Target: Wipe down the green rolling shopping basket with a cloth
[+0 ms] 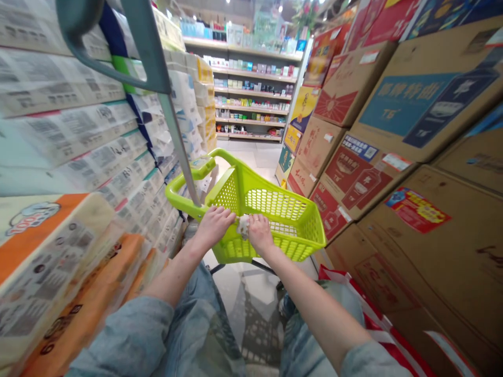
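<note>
A lime-green shopping cart [285,201] with perforated basket walls stands crosswise in front of my knees, and no goods show in its basket. My left hand [216,225] lies over the near rim at the handle end, fingers curled round the edge. Just to its right, my right hand [260,233] presses a small crumpled white-grey cloth [243,226] against the same rim. The cloth shows between the two hands; part of it is hidden under the right fingers. A metal pole with a grey handle [157,57] rises in front of the cart's left end.
Tissue packs [74,84] are stacked high on the left, with orange-and-cream packs [51,230] close by. Cardboard cartons [416,104] form a wall on the right, beside a red bag [377,319]. Product shelves [251,91] stand beyond the tiled floor [267,157].
</note>
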{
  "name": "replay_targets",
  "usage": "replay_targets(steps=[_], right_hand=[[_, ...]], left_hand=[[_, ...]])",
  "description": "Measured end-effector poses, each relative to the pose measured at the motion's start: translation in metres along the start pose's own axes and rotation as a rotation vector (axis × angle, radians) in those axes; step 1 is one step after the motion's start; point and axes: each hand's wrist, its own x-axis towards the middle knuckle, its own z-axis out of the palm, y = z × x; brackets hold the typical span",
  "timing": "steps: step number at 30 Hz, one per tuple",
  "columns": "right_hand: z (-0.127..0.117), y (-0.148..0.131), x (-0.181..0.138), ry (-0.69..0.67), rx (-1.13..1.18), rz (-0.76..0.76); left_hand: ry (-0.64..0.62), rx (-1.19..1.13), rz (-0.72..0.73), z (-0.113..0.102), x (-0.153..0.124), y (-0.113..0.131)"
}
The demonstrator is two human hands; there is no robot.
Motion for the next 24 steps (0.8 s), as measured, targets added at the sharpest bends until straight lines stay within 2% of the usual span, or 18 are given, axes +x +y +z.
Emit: replay_targets(steps=[2, 5, 14, 17, 20, 22, 24], right_hand=[[0.000, 0.007, -0.005, 0.012, -0.010, -0.019], [0.001, 0.036, -0.025, 0.007, -0.057, -0.045], [-0.002, 0.182, -0.118, -0.068, -0.207, 0.056], [0.000, 0.211, -0.132, -0.065, -0.255, 0.076], [0.003, 0.211, -0.128, -0.035, -0.258, 0.068], [0.005, 0.193, -0.115, -0.019, -0.231, 0.054], [0.006, 0.161, -0.094, -0.014, -0.185, 0.021]], left_hand=[[0.000, 0.003, 0.002, -0.001, -0.001, 0.001], [-0.005, -0.011, -0.009, -0.003, -0.002, 0.002], [-0.042, -0.045, -0.064, -0.006, 0.001, 0.012], [-0.045, -0.069, -0.088, -0.006, 0.004, 0.017], [-0.048, -0.052, -0.114, -0.005, 0.005, 0.022], [-0.058, -0.036, -0.129, -0.004, 0.006, 0.025], [-0.069, -0.025, -0.141, -0.003, 0.007, 0.029]])
